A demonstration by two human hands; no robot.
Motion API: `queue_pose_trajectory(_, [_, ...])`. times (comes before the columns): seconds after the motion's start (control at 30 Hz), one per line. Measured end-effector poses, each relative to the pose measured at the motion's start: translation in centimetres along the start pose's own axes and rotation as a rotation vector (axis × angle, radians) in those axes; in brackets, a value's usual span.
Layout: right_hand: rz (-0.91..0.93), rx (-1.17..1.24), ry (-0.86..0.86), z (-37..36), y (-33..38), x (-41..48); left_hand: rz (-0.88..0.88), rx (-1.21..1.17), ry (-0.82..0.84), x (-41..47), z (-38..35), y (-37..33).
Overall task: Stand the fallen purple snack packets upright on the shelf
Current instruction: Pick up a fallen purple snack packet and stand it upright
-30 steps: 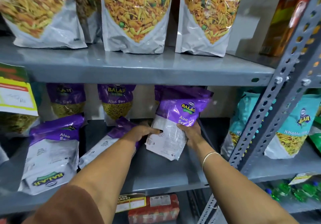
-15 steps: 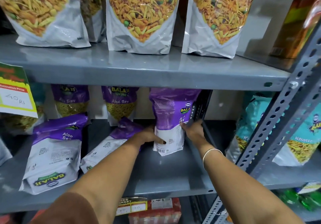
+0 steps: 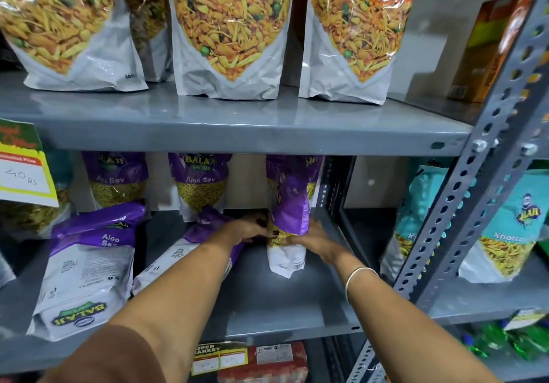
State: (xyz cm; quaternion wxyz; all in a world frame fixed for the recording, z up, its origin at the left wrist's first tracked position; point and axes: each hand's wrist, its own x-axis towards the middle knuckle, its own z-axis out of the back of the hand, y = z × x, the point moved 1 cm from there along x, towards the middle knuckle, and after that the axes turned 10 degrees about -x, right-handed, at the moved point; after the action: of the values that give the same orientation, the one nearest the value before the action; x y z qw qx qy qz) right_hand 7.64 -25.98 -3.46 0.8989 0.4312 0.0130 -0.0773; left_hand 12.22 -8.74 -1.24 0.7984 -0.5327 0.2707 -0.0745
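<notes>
packet in hand: purple aloo sev packet (image 3: 289,219), upright and turned nearly edge-on to the camera, its white base on the grey shelf (image 3: 267,302), toward the right end of the purple row and just in front of another purple packet (image 3: 312,171) at the back.

left hand (image 3: 248,229): wrapped on the packet's left side low down, fingers closed against the film.

right hand (image 3: 316,238): cupping the right side at about the same height, so the packet is pinched between both palms.

how it'll handle: looks light, a soft crinkly pouch with loose sev inside. the film is glossy, so probably a bit slippery. contents are brittle, so a hard squeeze likely crushes them.

where to hold: low on both sides near the gusset seems best. that's where the weight sits, and the base can be pressed flat so it stands. grabbing the floppy top would likely just fold it.

still down: one big packet (image 3: 86,266) flat on its back at the left, label upside down to the viewer, and another fallen packet (image 3: 184,252) partly under the left forearm.

already standing: two packets at the back, one (image 3: 114,180) at left and one (image 3: 200,183) mid-row.

tip risk: it's narrow edge-on, so it could flop if let go before the base spreads.
</notes>
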Motion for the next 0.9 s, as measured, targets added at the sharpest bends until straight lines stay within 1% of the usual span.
queue_pose_trajectory(0.03, [-0.01,0.048,0.055,0.7,0.2,-0.4,-0.054,0.014,-0.043,-0.1,0.2,-0.2])
queue_pose_trajectory(0.07, [-0.017,0.086,0.146,1.3,0.3,-0.6,-0.083,0.014,-0.063,0.1,0.5,-0.2])
queue_pose_trajectory(0.13, [-0.042,0.1,0.302,2.6,0.0,-0.3,-0.104,0.036,-0.067,0.6,0.7,-0.4])
queue_pose_trajectory(0.2, [-0.09,0.057,0.36,3.6,0.1,0.0,-0.111,-0.015,-0.057,0.3,0.3,-0.6])
queue_pose_trajectory(0.23, [-0.106,0.022,0.347,4.2,0.3,0.1,-0.123,-0.055,-0.05,0.3,0.0,-0.7])
queue_pose_trajectory(0.3, [-0.114,-0.038,0.247,4.9,0.2,0.4,-0.147,-0.149,-0.077,0.3,-0.6,-1.0])
queue_pose_trajectory(0.33, [-0.119,-0.044,0.164,5.0,0.2,0.5,-0.159,-0.154,-0.107,0.6,-0.6,-1.0])
queue_pose_trajectory(0.4, [-0.121,-0.104,-0.069,5.1,0.1,0.7,-0.184,-0.152,-0.164,0.7,-0.7,-0.9])
queue_pose_trajectory(0.43, [-0.129,-0.133,-0.151,5.0,0.0,0.6,-0.187,-0.158,-0.171,1.0,-0.8,-0.6])
queue_pose_trajectory(0.47, [-0.139,-0.114,-0.177,4.9,-0.3,0.7,-0.19,-0.166,-0.17,1.5,-0.9,-0.2])
queue_pose_trajectory(0.5, [-0.127,-0.039,-0.14,4.7,-0.3,0.5,-0.19,-0.175,-0.173,1.8,-0.9,0.1])
queue_pose_trajectory(0.57, [-0.045,0.172,0.004,4.6,-0.2,-0.1,-0.192,-0.177,-0.178,1.4,-1.0,0.0])
queue_pose_trajectory(0.63, [0.047,0.335,0.077,4.5,0.1,-0.6,-0.192,-0.176,-0.181,0.9,-1.0,-0.4])
queue_pose_trajectory(0.77, [0.106,0.431,0.056,4.0,1.2,-0.7,-0.178,-0.198,-0.118,0.8,-1.2,-0.8])
queue_pose_trajectory(0.9, [0.095,0.467,-0.046,3.0,1.3,-1.0,-0.185,-0.159,-0.18,0.9,-1.8,-0.4])
